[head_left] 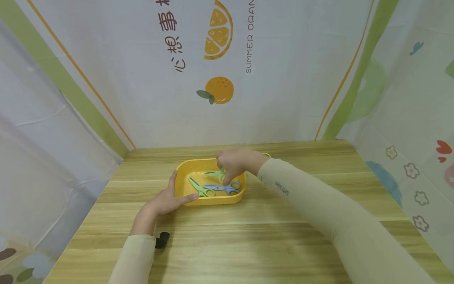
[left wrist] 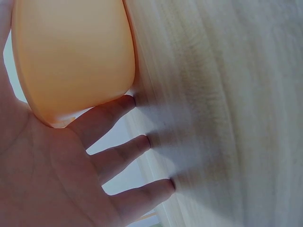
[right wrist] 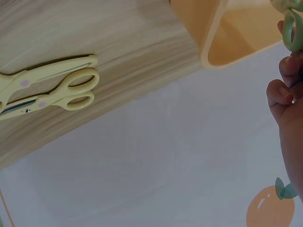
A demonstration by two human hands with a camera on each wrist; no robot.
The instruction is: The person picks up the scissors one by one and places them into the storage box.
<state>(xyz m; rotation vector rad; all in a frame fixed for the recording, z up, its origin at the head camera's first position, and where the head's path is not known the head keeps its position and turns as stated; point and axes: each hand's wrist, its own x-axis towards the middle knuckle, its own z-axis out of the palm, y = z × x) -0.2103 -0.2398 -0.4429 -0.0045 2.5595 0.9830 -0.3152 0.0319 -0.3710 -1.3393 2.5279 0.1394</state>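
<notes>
A yellow plastic basket stands on the wooden table. My left hand holds its left front corner, thumb over the front rim and fingers along the outside; in the left wrist view, several fingertips touch the tabletop. My right hand reaches over the back right of the basket and pinches green scissors by the handles. Their blades point left in the head view. Below them inside the basket lie blue scissors and another green pair of scissors.
Two pairs of yellow scissors lie on the table beyond the basket's right side, mostly hidden behind my right wrist in the head view. A printed white curtain hangs along the table's back edge. A small black object is beside my left wrist.
</notes>
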